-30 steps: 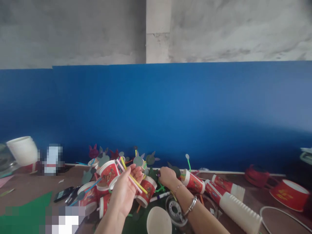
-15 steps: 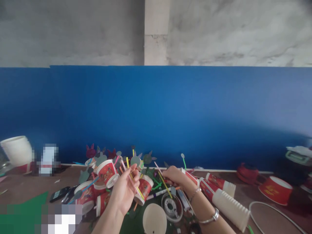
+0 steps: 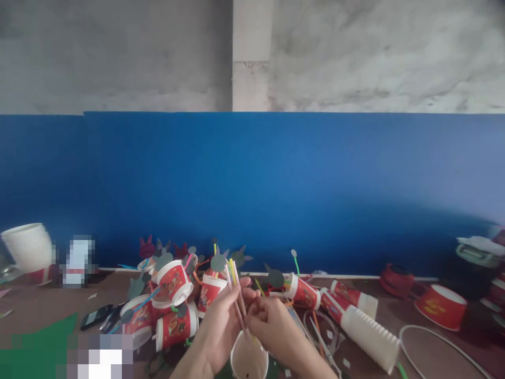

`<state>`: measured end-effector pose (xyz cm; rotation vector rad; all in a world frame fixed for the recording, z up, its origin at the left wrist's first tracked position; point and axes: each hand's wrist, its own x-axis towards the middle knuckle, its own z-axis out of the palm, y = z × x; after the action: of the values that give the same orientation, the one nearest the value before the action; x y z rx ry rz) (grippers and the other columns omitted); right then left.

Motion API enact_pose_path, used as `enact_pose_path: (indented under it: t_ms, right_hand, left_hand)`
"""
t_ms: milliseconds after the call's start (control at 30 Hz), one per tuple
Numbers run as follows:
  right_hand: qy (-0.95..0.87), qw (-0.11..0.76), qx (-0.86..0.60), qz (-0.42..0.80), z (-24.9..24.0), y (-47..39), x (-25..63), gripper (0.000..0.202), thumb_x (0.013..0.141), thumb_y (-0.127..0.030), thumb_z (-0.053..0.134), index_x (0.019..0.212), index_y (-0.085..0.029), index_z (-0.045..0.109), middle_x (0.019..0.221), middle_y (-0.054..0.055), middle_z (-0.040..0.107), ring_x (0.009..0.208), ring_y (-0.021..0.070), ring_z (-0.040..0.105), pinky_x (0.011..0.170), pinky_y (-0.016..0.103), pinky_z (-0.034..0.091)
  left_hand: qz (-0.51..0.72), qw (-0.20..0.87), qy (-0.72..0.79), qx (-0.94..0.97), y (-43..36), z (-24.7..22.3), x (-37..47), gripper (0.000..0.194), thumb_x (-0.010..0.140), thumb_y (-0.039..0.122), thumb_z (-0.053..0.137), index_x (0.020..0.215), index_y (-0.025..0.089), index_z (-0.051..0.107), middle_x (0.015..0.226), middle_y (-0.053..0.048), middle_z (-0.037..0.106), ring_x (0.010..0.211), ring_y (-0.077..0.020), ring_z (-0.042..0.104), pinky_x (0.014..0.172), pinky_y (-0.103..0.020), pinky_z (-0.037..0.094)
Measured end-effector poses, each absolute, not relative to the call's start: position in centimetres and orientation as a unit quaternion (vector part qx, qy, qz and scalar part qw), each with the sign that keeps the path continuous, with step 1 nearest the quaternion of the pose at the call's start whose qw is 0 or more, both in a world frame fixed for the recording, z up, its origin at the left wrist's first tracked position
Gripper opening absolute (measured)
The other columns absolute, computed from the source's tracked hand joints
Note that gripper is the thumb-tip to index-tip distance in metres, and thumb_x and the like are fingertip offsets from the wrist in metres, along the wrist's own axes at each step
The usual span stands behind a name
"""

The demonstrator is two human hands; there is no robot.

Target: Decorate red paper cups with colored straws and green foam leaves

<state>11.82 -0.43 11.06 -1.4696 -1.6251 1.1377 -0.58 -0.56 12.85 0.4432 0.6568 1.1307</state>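
My left hand [image 3: 226,321] is closed around a small bundle of pink and yellow drinking straws [image 3: 237,297], which stand nearly upright. Close against it, my right hand [image 3: 272,321] has its fingers curled and pinched at the lower part of the straws; its fingertips are partly hidden. Just below both hands is a white paper cup [image 3: 249,360], its open mouth towards me. The lower straw ends reach over this cup. Left of my hands lie red printed paper cups [image 3: 177,326] with straws and grey paper animal heads [image 3: 218,263] fixed to some.
On the right lie stacked paper cups [image 3: 371,337], scissors [image 3: 321,337], a white cord loop [image 3: 434,337] and a red paper bowl [image 3: 440,308]. A phone [image 3: 97,317] and green sheet [image 3: 47,342] are at left. A blue panel [image 3: 252,184] stands behind the table.
My right hand has moved left from the pile to meet my left hand. My left hand has come slightly right and lower, turning the straws more upright above the white cup.
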Motion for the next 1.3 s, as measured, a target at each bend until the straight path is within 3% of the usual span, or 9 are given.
enact_pose_path:
  t_ms: [167,333,500,667,833,1000,1167,1300]
  right_hand:
    - [-0.606,0.374,-0.529,0.462,12.4,-1.0,14.3,0.032,0.076,-0.043,0.055,0.057,-0.019,0.046,0.037,-0.008,0.039,0.034,0.0059,0.031,0.037,0.019,0.020]
    - [-0.547,0.462,-0.473,0.514,13.1,-2.0,15.3,0.040,0.077,-0.056,0.054,0.067,-0.018,0.052,0.051,-0.007,0.040,0.043,0.0059,0.029,0.040,0.019,0.020]
    - [-0.566,0.463,-0.444,0.517,13.3,-2.9,15.7,0.048,0.071,-0.060,0.061,0.056,-0.015,0.054,0.048,-0.007,0.034,0.047,0.0064,0.028,0.044,0.020,0.020]
    - [-0.546,0.476,-0.465,0.509,13.6,-3.5,16.5,0.051,0.067,-0.065,0.061,0.057,-0.016,0.053,0.050,-0.007,0.031,0.048,0.0065,0.026,0.044,0.020,0.022]
    - [-0.600,0.447,-0.460,0.479,13.4,-3.8,16.8,0.054,0.073,-0.064,0.056,0.049,-0.016,0.048,0.050,-0.006,0.032,0.048,0.0071,0.027,0.045,0.022,0.020]
    - [-0.624,0.431,-0.455,0.467,13.4,-3.9,16.9,0.050,0.078,-0.058,0.054,0.052,-0.016,0.052,0.050,-0.005,0.037,0.048,0.0069,0.028,0.045,0.023,0.019]
    - [-0.593,0.425,-0.435,0.528,13.1,-3.7,17.0,0.044,0.071,-0.054,0.066,0.054,-0.015,0.052,0.047,-0.006,0.043,0.045,0.0050,0.031,0.046,0.021,0.021]
    - [-0.573,0.435,-0.407,0.562,12.5,-3.3,16.9,0.043,0.066,-0.053,0.072,0.060,-0.015,0.052,0.048,-0.006,0.048,0.044,0.0046,0.035,0.045,0.020,0.023]
  left_hand:
    - [0.513,0.781,0.259,0.244,-1.0,12.7,-0.7,0.013,0.089,0.020,0.050,0.091,0.013,0.060,0.058,0.005,0.046,0.050,-0.0078,0.048,0.056,-0.022,0.041]
    - [0.390,0.820,0.236,0.345,-2.4,12.5,0.0,0.015,0.085,0.029,0.058,0.086,0.014,0.059,0.057,0.005,0.046,0.045,-0.0056,0.040,0.050,-0.020,0.035]
    - [0.347,0.808,0.273,0.389,-3.9,12.2,1.8,0.024,0.080,0.038,0.062,0.079,0.015,0.055,0.058,0.001,0.058,0.043,-0.0096,0.050,0.050,-0.024,0.039]
    - [0.343,0.825,0.261,0.365,-4.5,10.8,2.7,0.031,0.077,0.040,0.064,0.089,0.012,0.058,0.067,-0.007,0.068,0.051,-0.0170,0.063,0.050,-0.024,0.040]
    - [0.376,0.832,0.264,0.312,-4.7,9.6,3.2,0.026,0.076,0.036,0.065,0.087,0.013,0.059,0.057,-0.002,0.062,0.042,-0.0124,0.055,0.044,-0.023,0.038]
    - [0.309,0.879,0.262,0.251,-4.5,10.0,3.1,0.023,0.081,0.036,0.059,0.084,0.013,0.059,0.051,0.003,0.052,0.031,-0.0030,0.030,0.035,-0.017,0.014]
    - [0.269,0.880,0.241,0.310,-4.2,9.8,2.6,0.031,0.083,0.047,0.053,0.083,0.016,0.056,0.047,0.005,0.048,0.028,-0.0025,0.021,0.034,-0.020,0.005]
    - [0.286,0.834,0.249,0.400,-4.4,9.5,2.6,0.042,0.071,0.055,0.065,0.088,0.019,0.052,0.048,0.008,0.049,0.027,-0.0010,0.020,0.033,-0.019,0.005]
